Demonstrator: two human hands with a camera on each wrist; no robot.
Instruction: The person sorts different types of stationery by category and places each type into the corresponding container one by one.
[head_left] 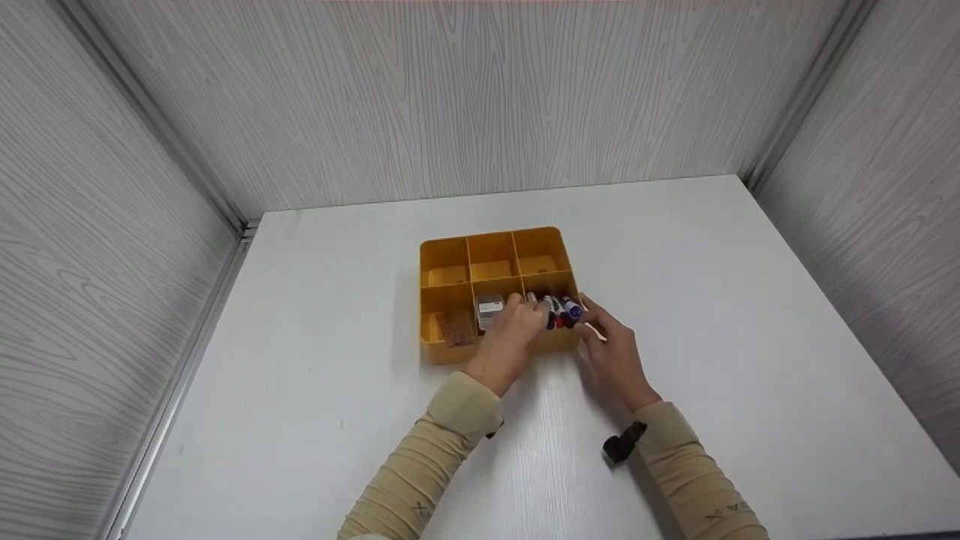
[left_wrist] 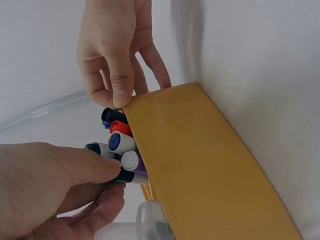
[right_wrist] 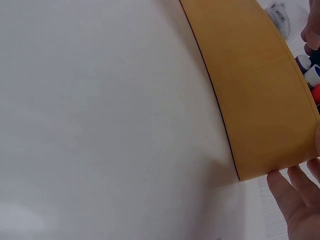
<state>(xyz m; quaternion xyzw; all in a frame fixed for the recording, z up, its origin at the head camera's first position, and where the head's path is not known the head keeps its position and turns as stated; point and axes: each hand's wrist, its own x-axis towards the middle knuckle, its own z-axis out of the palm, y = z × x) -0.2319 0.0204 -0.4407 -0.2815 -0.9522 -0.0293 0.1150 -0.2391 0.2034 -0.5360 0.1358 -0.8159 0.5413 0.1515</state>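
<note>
A yellow divided box (head_left: 450,354) sits on the table, with several capped markers (left_wrist: 122,142) standing in its front right compartment. My left hand (head_left: 510,330) reaches over the front middle, and its thumb and fingers pinch a dark-capped marker (left_wrist: 125,175) among the others. At the front right corner, my right hand (head_left: 615,349) grips the box wall, thumb at the rim and fingers along the outer side. A clear plastic case (head_left: 490,309) with a white label stands in the front middle compartment, partly behind my left hand.
A reddish see-through packet (head_left: 455,328) leans in the front left compartment. Dividers (head_left: 493,280) split the box into two rows. White table (head_left: 315,390) surrounds it, with wood-grain panels (head_left: 480,97) rising behind and at both sides.
</note>
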